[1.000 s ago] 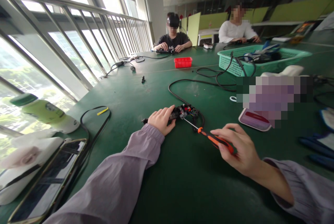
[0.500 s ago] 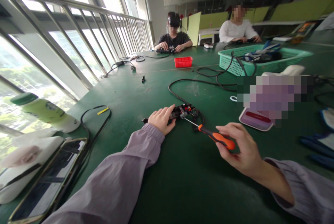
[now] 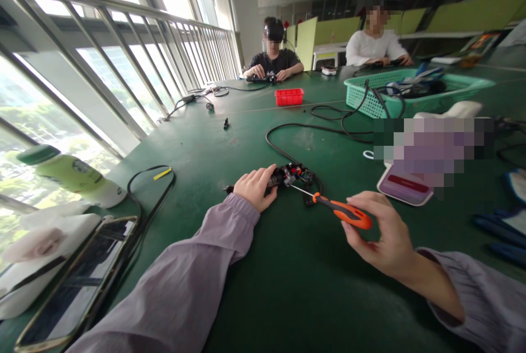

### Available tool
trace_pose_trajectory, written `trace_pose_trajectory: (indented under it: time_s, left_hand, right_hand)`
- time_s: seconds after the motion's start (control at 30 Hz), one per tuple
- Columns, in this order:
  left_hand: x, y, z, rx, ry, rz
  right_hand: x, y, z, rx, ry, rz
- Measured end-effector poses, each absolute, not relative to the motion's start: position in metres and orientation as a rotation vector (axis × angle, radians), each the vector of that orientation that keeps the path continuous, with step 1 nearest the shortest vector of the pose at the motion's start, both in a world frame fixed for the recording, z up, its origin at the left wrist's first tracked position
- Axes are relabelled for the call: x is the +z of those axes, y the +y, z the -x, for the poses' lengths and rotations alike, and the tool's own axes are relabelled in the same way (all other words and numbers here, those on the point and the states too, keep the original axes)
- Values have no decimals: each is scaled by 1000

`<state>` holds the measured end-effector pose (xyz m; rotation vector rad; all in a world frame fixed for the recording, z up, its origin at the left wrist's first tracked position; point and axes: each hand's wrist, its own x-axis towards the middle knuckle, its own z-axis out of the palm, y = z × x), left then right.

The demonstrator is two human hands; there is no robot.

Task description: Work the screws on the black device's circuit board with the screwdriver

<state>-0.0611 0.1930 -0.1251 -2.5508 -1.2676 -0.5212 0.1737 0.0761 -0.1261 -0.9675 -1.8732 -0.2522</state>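
Observation:
On the green table, my left hand (image 3: 255, 187) is wrapped over a black corded device (image 3: 291, 175) whose right end shows bare inner parts, wires and a bit of red. The hand covers much of its body. My right hand (image 3: 390, 235) holds an orange and black screwdriver (image 3: 345, 211) by the rear of its handle, between thumb and fingers. The slim metal shaft points left, its tip at the device's exposed end. Whether the tip sits in a screw is too small to tell. A black cable (image 3: 273, 147) runs from the device toward the back right.
A green basket (image 3: 359, 100) of cables and tools stands back right, near a red tray (image 3: 289, 97). A phone (image 3: 405, 187) lies right. At left are a bottle (image 3: 78, 177), another phone (image 3: 82, 282) and a strap (image 3: 164, 199). Two people (image 3: 273, 60) sit across the table.
My right fingers have shifted slightly on the screwdriver handle, loosening and lifting a little. The handle has tipped up slightly. My left hand and the device stay put.

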Motion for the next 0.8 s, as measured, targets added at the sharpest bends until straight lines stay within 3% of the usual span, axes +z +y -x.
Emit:
trace_pose_trajectory:
  time_s: [0.8]
  left_hand:
    - [-121,185,56,-482,-1369,2438]
  right_hand:
    - [-124,76,-175,-135,-1991,1124]
